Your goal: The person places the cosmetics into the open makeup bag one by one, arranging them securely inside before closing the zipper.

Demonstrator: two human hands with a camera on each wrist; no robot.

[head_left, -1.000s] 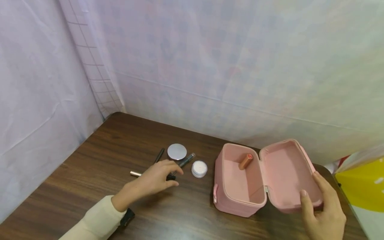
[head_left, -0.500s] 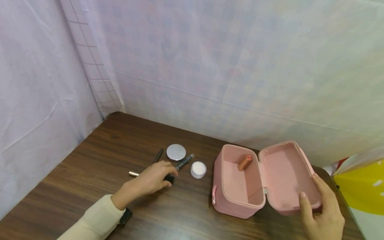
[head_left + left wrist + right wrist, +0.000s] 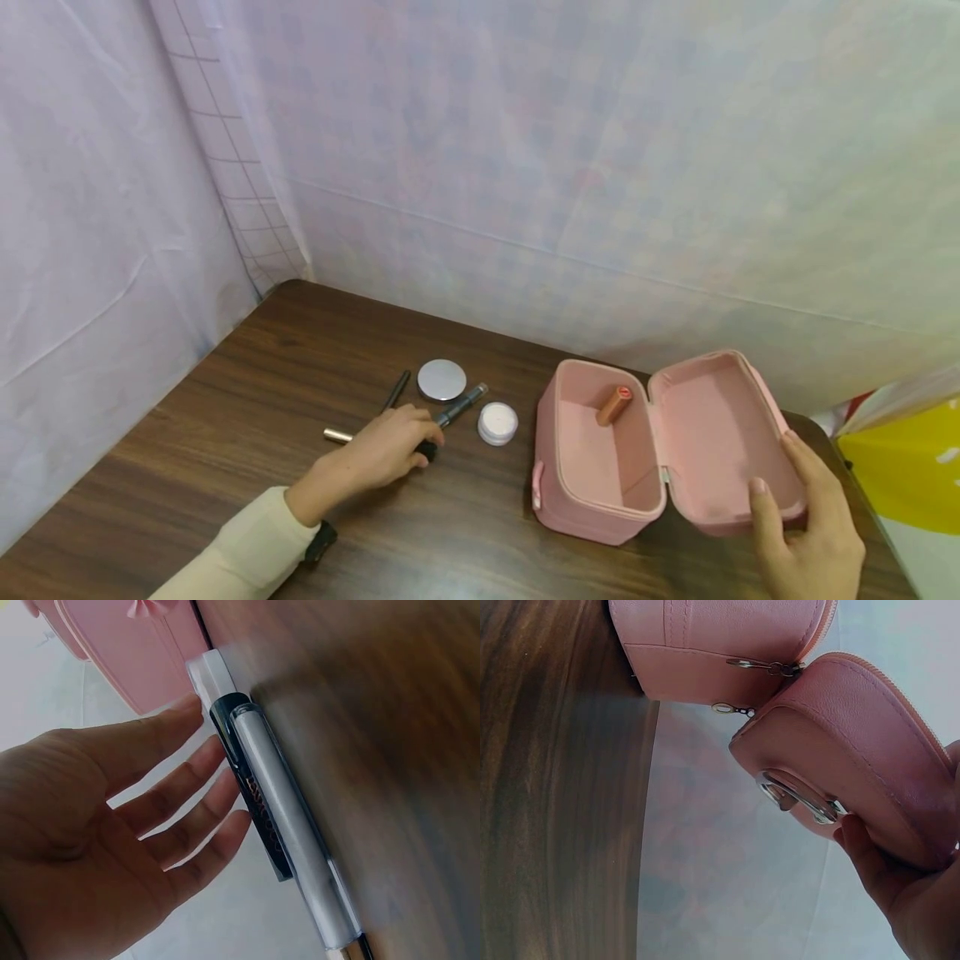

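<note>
Contact, but no sure grip

On the brown table, the pink case stands to my right. My right hand holds its lid. My left hand is nearer the black tube, fingers loosely spread, tips against it. It lies beneath them, long axis towards the case, beside a silvery tube. My thumb's hold I can't make out.

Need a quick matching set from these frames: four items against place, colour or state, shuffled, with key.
1. black lettered tube
2. copper-coloured tube
3. flat round disc
4. case lid

A. silver-grey
B. swung open, held by the right grip
C. inside the pink case
D. at the left grip's fingertips

Pairs: 1-D, 2-C, 3-A, 4-B
</note>
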